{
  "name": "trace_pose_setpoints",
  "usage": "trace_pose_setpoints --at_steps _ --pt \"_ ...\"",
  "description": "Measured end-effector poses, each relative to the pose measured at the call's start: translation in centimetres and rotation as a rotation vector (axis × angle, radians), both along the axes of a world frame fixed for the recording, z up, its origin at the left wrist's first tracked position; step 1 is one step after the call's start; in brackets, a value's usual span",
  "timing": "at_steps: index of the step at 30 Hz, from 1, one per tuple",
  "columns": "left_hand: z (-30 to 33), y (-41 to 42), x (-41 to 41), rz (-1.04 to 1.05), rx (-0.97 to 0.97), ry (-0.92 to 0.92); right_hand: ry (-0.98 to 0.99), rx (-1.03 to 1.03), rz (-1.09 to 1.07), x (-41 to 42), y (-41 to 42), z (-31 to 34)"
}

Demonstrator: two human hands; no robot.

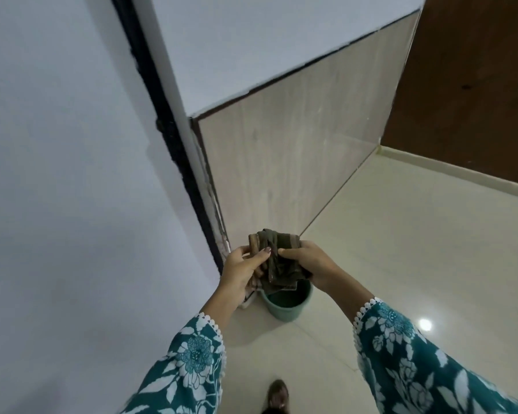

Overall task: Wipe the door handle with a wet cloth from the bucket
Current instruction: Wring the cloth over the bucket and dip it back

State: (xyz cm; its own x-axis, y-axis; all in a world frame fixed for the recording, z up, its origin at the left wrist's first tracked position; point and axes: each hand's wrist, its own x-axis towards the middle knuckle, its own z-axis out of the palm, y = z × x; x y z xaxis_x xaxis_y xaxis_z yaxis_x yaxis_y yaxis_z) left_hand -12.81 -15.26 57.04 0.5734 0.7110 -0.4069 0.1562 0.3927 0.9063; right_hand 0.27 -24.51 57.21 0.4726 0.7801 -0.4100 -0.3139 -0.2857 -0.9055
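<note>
A dark, striped wet cloth (277, 261) hangs bunched between both my hands, above a green bucket (287, 306) that stands on the floor by the wall corner. My left hand (244, 265) grips the cloth's left side, thumb on top. My right hand (307, 261) grips its right side. Part of the bucket is hidden behind the cloth and my hands. No door handle is in view.
A white wall (57, 174) fills the left, edged by a dark vertical frame (174, 138). A beige tiled wall (296, 150) runs ahead and a brown panel (467, 85) stands at far right. My foot (277, 395) is on the glossy tile floor (401, 249).
</note>
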Motion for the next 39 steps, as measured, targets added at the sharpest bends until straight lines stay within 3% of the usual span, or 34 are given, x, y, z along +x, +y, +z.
trace_pose_setpoints --at_steps 3,8,12,18,24,33,39 --pt "-2.6 1.7 3.3 -0.028 -0.131 0.018 0.049 -0.031 0.030 3.3 1.1 -2.2" --pt "-6.6 4.9 9.0 -0.063 -0.344 0.030 0.296 -0.122 -0.013 9.9 3.4 -5.5" --pt "-10.0 6.7 12.9 -0.074 -0.343 0.145 0.239 -0.239 -0.079 14.4 4.9 -9.0" --pt "-15.5 9.1 15.5 0.134 -0.346 0.222 0.179 -0.466 -0.224 21.5 6.8 -17.3" --pt "-26.0 10.9 17.2 0.283 -0.327 0.177 0.036 -0.663 -0.059 25.2 9.6 -32.2" --pt "-50.5 14.0 18.7 0.468 -0.337 0.058 -0.232 -0.787 0.143 23.2 18.7 -61.8" --pt "-57.4 14.0 20.2 0.479 -0.272 -0.030 -0.267 -0.851 0.282 22.1 21.6 -73.6"
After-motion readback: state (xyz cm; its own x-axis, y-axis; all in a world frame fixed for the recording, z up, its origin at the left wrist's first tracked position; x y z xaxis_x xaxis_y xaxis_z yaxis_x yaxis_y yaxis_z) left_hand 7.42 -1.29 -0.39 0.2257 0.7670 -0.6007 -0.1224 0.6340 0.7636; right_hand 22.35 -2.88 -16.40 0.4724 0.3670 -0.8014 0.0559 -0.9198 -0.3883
